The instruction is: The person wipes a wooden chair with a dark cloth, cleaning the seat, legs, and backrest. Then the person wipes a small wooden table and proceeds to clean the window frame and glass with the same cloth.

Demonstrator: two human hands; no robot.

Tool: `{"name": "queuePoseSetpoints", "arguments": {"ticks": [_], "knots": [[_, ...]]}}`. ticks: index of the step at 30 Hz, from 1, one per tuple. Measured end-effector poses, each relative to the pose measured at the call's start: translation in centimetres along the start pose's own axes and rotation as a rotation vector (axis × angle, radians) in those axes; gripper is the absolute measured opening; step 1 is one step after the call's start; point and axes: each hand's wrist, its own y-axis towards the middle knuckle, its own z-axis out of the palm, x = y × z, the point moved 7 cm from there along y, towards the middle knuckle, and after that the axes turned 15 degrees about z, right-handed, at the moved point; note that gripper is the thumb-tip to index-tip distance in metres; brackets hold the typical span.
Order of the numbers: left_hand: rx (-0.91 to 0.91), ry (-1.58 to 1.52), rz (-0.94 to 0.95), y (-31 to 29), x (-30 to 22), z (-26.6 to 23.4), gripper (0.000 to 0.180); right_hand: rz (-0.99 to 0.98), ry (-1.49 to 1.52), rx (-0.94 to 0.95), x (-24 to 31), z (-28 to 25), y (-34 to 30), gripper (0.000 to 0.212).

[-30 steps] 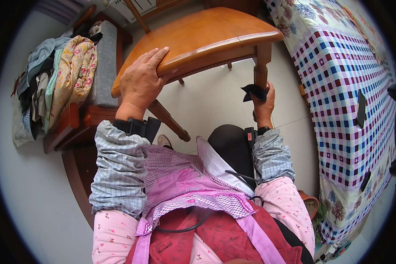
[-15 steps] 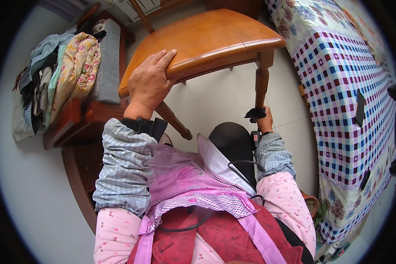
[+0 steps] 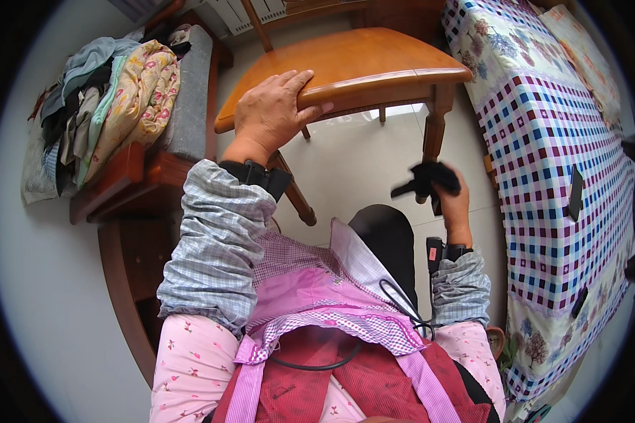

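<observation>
A heap of colourful clothes (image 3: 120, 106) lies along the left edge of a grey-cushioned wooden bench (image 3: 194, 92). The left hand (image 3: 271, 113) rests over the near left corner of a glossy orange-brown wooden chair (image 3: 370, 60), thumb apart; whether it grips, I cannot tell. By the chair's near right leg (image 3: 434, 134), the right hand (image 3: 455, 201) has fingers clamped on a soft black cloth (image 3: 425, 178). Rightmost stands a table (image 3: 536, 233) with checked blue-purple covering.

left hand (image 3: 269, 113): on chair seat (image 3: 363, 60) | right hand (image 3: 455, 201): black cloth (image 3: 425, 179), at chair leg (image 3: 434, 135)
</observation>
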Motion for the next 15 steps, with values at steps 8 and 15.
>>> {"name": "queuePoseSetpoints", "arguments": {"ticks": [8,15], "knots": [[-0.01,0.007,0.019,0.3,0.5,0.0,0.08,-0.641,-0.113,-0.527,15.3,6.8,1.5,0.053],[-0.037,-0.033,0.036,-0.1,0.3,0.2,0.077,-0.878,-0.408,0.04,16.2,23.5,-4.7,0.046]]}}
